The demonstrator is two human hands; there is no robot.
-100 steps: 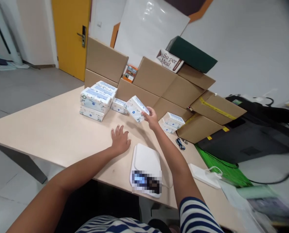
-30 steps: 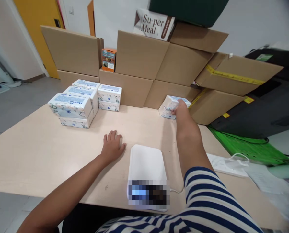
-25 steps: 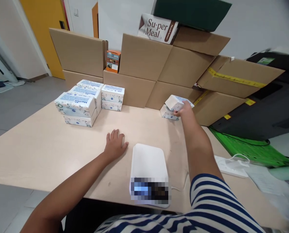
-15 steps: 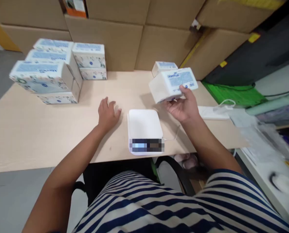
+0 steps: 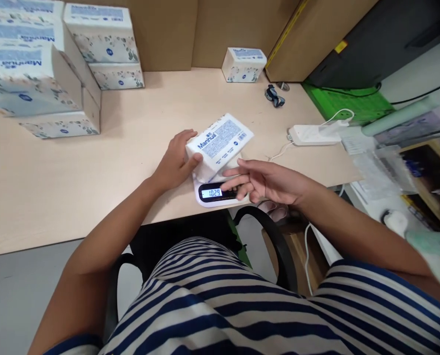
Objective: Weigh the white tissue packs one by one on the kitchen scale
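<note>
A white tissue pack (image 5: 223,140) with blue print lies tilted over the kitchen scale (image 5: 201,200), covering most of its plate; whether it rests fully on the plate, I cannot tell. My left hand (image 5: 177,160) grips the pack's left end, thumb on the near side and fingers behind. Beside the pack's right near corner, my right hand (image 5: 262,182) is open, fingers spread and holding nothing. Its fingertips hover by the scale's dark display, where lit digits show.
Stacked tissue packs (image 5: 109,44) fill the table's far left. Another single pack (image 5: 244,65) stands at the back against cardboard boxes (image 5: 242,24). A small dark object (image 5: 275,96) and a power strip (image 5: 312,134) with cables lie to the right.
The tissue pack has come from the right, in my right hand, to above the scale. My left hand has taken hold of it, and my right hand has let go. The view has tipped downward.
</note>
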